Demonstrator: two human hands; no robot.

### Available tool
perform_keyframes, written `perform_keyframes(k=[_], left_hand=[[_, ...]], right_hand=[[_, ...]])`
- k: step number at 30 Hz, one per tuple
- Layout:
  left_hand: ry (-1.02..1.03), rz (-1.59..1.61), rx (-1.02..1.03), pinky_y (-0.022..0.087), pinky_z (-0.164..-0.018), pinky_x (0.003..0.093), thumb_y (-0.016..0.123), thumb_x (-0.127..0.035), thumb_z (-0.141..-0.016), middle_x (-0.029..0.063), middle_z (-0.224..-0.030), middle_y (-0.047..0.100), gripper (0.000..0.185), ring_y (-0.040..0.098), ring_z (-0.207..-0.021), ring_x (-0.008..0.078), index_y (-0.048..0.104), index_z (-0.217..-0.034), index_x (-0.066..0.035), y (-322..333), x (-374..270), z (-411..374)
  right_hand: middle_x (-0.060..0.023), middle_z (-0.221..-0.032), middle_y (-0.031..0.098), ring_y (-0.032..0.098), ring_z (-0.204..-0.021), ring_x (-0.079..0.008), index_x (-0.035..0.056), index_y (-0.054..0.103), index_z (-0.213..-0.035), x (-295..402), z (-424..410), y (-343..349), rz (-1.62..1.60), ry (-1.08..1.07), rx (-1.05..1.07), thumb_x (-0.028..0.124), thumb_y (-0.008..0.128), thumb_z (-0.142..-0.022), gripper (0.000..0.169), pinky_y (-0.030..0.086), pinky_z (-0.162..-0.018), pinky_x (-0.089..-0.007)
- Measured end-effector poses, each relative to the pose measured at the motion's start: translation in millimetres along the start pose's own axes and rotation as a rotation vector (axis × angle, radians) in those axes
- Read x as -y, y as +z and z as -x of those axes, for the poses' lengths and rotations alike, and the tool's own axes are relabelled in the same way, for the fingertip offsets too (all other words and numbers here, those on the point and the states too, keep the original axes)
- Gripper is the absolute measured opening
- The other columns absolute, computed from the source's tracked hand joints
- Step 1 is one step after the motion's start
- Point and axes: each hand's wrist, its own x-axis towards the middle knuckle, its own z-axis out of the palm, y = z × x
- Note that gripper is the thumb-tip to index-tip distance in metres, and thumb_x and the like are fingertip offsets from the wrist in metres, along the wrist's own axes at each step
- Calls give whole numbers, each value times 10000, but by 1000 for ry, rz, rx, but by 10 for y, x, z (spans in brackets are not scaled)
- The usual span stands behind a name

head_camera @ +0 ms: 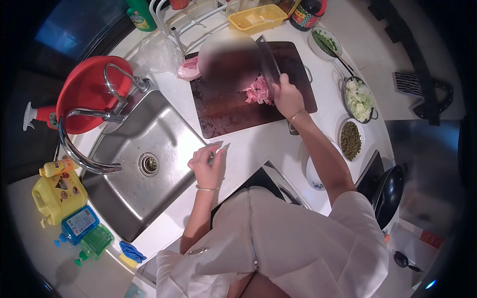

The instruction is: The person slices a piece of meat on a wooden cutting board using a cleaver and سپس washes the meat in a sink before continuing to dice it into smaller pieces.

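My right hand grips a cleaver, its broad blade standing steeply over a dark wooden cutting board. Just left of the blade lies a heap of chopped raw pink meat. A larger piece of raw meat rests at the board's far left edge. A round blurred patch covers the board's upper middle, so what lies there is hidden. My left hand is at the sink's right rim, fingers curled; whether something small is between the fingertips is unclear.
Left stands a steel sink with a chrome faucet and a red basin. At right are a bowl of chopped greens, a dish of cut pale vegetables, a bowl of brown-green crumbs and a black wok.
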Motion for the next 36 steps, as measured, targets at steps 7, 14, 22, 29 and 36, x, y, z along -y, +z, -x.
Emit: perform_keyframes(k=[7,14,22,29,36], left_hand=[[-43,31,-3,273,-778,299,696,-222,-737,-21,-845,629,161,539,-738,129,683,-880,-148,-24,75,-19],[16,-65,-48,375,-699,276,728,-209,-727,10,-835,640,175,539,-641,130,683,-859,-105,-130,132,52],[-101,31,-15,298,-756,290,701,-214,-738,-20,-826,626,158,533,-717,118,681,-871,-132,-116,218,123],[-87,-22,-52,297,-755,286,707,-209,-731,-27,-823,622,163,533,-706,114,681,-873,-134,-132,229,185],[-32,-75,-95,421,-613,269,731,-182,-729,24,-805,639,153,543,-639,139,678,-833,-83,-124,263,278]], right_hand=[[-232,-724,591,584,-690,-431,31,383,-959,-61,35,233,28,-78,-49,185,505,-873,214,459,-621,-521],[-233,-727,593,578,-718,-433,33,386,-972,-106,28,274,78,-55,44,194,498,-877,218,455,-635,-528],[-229,-729,598,585,-712,-423,32,386,-952,-128,-12,224,27,-111,-43,128,512,-845,191,453,-633,-517],[-216,-753,603,593,-721,-413,15,399,-1013,-52,-39,184,20,-164,-65,134,501,-844,231,460,-629,-511],[-224,-872,601,594,-782,-400,23,394,-1085,157,-105,-71,52,-92,142,169,500,-863,286,480,-656,-493]])
